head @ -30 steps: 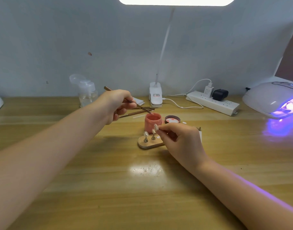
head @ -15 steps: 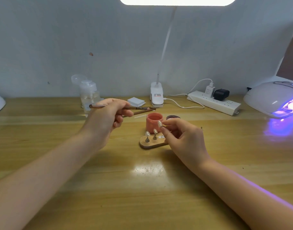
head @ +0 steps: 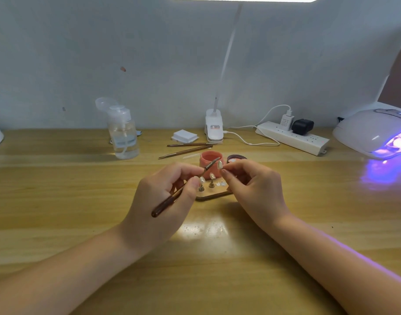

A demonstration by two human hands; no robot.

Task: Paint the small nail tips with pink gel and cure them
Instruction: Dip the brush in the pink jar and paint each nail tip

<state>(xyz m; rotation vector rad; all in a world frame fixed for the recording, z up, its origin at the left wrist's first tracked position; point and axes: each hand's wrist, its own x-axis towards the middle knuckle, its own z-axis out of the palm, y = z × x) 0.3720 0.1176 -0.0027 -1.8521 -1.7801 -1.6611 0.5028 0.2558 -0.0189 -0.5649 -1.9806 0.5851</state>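
Pinching the brush, the left hand risked smearing gel past the tip pinched in the right hand, should either waver.

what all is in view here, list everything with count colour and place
pink gel jar: 1, pink, open, table centre behind the hands
jar lid: 1, dark, right of the jar
nail tip: 1, pale, held up by the right hand
nail tips on stands: 2, pale, on the wooden base
wooden base: 1, tan, between the hands
brush: 1, brown, in the left hand
spare brushes: 2, brown, behind the jar
pump bottle: 1, clear, back left
pads: 1 stack, white, back centre
clip lamp: 1, white, back centre
power strip: 1, white, back right
curing lamp: 1, white, glowing purple, far right
table: 1, wooden
left hand: grips the brush
right hand: fingers pinch the nail tip
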